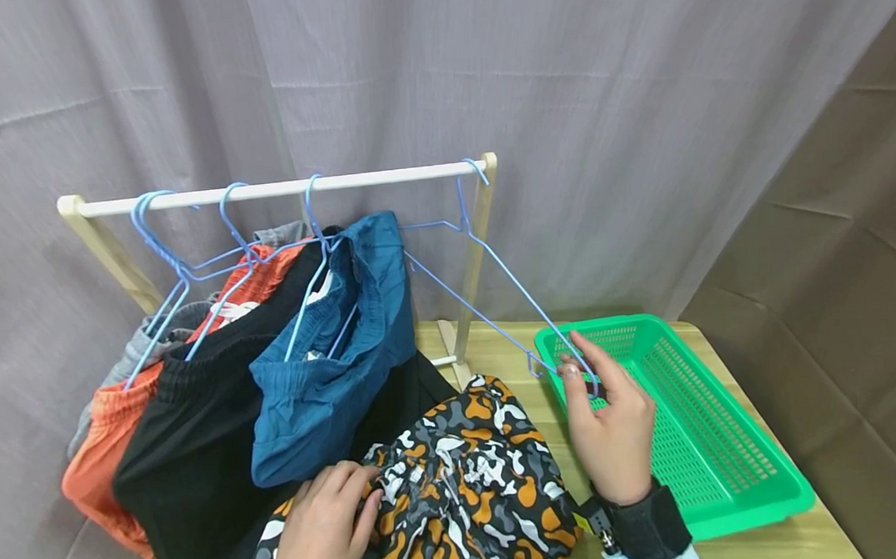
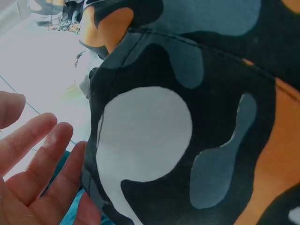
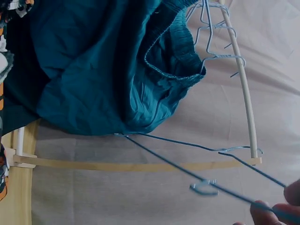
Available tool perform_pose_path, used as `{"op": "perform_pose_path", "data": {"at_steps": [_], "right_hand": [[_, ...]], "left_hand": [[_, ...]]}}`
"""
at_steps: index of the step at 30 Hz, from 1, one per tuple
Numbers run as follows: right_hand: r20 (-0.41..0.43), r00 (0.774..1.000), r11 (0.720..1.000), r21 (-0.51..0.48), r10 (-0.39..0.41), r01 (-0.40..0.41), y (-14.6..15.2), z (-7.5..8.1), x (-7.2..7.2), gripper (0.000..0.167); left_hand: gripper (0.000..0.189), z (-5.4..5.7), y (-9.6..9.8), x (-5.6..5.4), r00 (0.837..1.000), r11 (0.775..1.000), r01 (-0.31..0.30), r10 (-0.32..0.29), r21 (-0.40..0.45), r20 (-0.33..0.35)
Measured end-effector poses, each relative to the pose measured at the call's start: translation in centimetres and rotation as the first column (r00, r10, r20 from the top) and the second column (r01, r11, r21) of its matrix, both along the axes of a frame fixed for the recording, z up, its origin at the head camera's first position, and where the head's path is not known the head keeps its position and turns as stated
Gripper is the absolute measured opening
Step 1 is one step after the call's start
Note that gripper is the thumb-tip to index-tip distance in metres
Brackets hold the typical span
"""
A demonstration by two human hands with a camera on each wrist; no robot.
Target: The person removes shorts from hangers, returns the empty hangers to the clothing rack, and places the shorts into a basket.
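Note:
My right hand (image 1: 615, 422) pinches the lower corner of a blue wire clothes hanger (image 1: 524, 292) between thumb and fingers. That hanger's hook is over the right end of the rack's white bar (image 1: 398, 177), and the hanger slants toward me with no garment on it. My left hand (image 1: 327, 522) rests on camouflage-patterned shorts (image 1: 529, 518) in black, orange, grey and white, their gathered waist bunched up in front of the rack. Seen from the left wrist, the hand's fingers (image 2: 42, 159) lie loosely beside the patterned cloth (image 2: 145, 131).
Blue shorts (image 1: 304, 411), black shorts (image 1: 199, 432) and orange shorts (image 1: 98, 453) hang on blue hangers at the rack's left and middle, with a grey garment behind. A green plastic basket (image 1: 784, 498) stands at the right on the wooden table (image 1: 805, 547).

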State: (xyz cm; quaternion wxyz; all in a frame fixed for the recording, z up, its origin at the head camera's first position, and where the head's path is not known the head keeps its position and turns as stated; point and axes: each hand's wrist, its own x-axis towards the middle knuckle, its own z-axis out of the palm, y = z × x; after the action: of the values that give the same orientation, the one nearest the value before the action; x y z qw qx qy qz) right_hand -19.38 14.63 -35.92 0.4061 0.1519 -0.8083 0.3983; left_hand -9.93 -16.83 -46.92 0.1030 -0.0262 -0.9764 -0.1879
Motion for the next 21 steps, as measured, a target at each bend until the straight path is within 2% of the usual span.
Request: {"op": "perform_pose_path", "data": {"at_steps": [5, 8, 10, 14, 17, 21], "right_hand": [[0.07, 0.997, 0.999, 0.003, 0.034, -0.035, 0.7, -0.7, 1.2, 0.053], [0.163, 0.986, 0.999, 0.007, 0.03, -0.032, 1.0, -1.9, 1.9, 0.062], [0.251, 0.968, 0.999, 0.032, 0.019, -0.028, 0.9, -3.1, 2.4, 0.068], [0.425, 0.905, 0.982, 0.181, -0.028, -0.055, -0.2, -5.7, 3.7, 0.081], [0.498, 0.864, 0.943, 0.317, -0.071, -0.105, -1.9, -7.5, 4.7, 0.094], [0.534, 0.836, 0.891, 0.432, -0.126, -0.142, -4.3, -9.2, 6.1, 0.1]], "left_hand": [[0.023, -0.2, -0.1, 0.1, 0.999, 1.0, 0.012, -0.012, -0.006, -0.05], [0.023, -0.3, -0.3, 0.1, 0.997, 1.0, 0.016, -0.017, -0.007, -0.072], [0.023, -0.3, -0.4, 0.1, 0.997, 1.0, 0.016, -0.017, -0.006, -0.073], [0.023, -0.4, -0.6, 0.2, 0.997, 1.0, 0.007, -0.007, -0.009, -0.076], [0.023, -0.5, -0.7, 0.3, 0.996, 1.0, 0.002, -0.003, -0.013, -0.092], [0.025, -0.6, -0.6, 0.4, 0.995, 1.0, 0.003, -0.005, -0.014, -0.095]]}}
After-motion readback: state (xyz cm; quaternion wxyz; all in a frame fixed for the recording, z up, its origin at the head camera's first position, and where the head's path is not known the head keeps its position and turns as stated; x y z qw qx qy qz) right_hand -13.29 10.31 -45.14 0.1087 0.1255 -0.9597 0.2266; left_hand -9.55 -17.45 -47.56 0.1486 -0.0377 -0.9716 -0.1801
